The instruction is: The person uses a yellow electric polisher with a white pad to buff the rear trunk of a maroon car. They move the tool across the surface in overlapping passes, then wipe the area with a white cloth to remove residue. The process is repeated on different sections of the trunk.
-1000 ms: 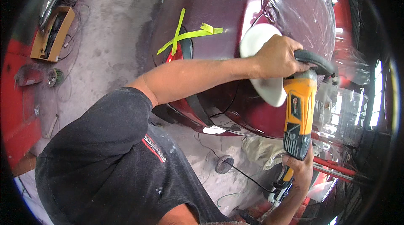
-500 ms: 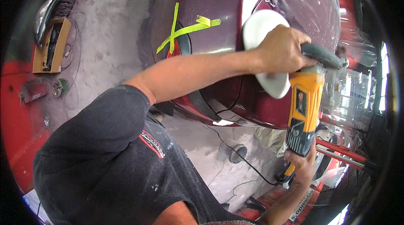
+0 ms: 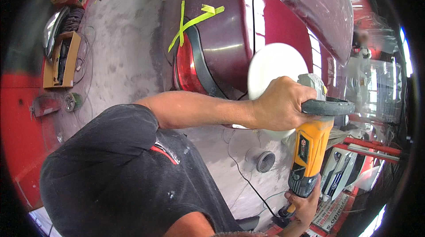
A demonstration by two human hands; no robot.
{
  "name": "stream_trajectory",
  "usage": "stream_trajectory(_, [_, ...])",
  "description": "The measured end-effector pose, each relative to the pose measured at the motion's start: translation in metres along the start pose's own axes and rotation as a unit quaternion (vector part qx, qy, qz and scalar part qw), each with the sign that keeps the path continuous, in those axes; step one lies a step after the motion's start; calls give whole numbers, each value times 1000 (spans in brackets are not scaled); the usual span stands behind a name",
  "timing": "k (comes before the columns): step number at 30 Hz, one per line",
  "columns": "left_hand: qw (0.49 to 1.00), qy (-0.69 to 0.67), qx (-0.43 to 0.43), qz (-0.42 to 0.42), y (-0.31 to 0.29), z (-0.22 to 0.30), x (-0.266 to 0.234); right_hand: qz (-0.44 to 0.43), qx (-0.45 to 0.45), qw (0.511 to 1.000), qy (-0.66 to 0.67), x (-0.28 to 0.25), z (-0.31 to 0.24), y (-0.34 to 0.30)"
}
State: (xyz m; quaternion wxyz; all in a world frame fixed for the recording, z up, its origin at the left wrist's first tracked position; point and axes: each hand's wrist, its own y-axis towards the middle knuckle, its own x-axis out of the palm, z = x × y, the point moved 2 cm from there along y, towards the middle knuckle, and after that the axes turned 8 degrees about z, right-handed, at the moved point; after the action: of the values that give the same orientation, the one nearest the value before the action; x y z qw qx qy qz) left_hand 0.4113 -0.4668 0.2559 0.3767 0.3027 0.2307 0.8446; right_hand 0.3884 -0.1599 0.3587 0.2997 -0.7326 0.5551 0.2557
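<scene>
My left hand (image 3: 283,104) is closed around the black loop handle (image 3: 330,106) at the front of a yellow-and-black polisher (image 3: 312,141). Lower down, my right hand (image 3: 305,206) wraps the tool's rear grip. A round white pad (image 3: 276,66) on the polisher faces the maroon car's glossy panel (image 3: 285,26); whether it touches cannot be made out. Beside it is the car's red taillight (image 3: 186,66), with strips of yellow-green tape (image 3: 192,24) stuck across its upper end. Clear plastic sheeting (image 3: 314,4) covers part of the car.
A black cord (image 3: 245,179) trails from the polisher's rear over the grey floor (image 3: 124,37). A round can-like container (image 3: 265,161) stands on the floor. An open cardboard box (image 3: 66,66) lies at the left, and a red-and-silver bar (image 3: 372,146) is at the right.
Both hands have brought the polisher and its pad nearer to me, toward the car's near edge. More of the shiny panel now shows beyond the pad. The view has shifted slightly.
</scene>
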Motion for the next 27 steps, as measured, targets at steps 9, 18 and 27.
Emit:
stream_trajectory(9, [999, 19, 30, 5, 31, 6, -58, -7, 1, 999, -39, 51, -48, -24])
stream_trajectory(18, [999, -2, 28, -35, 125, -1, -133, -9, 53, 999, 0, 122, -158, -21])
stream_trajectory(27, [994, 50, -11, -92, 175, -20, -163, 15, 29, 999, 7, 170, -192, -6])
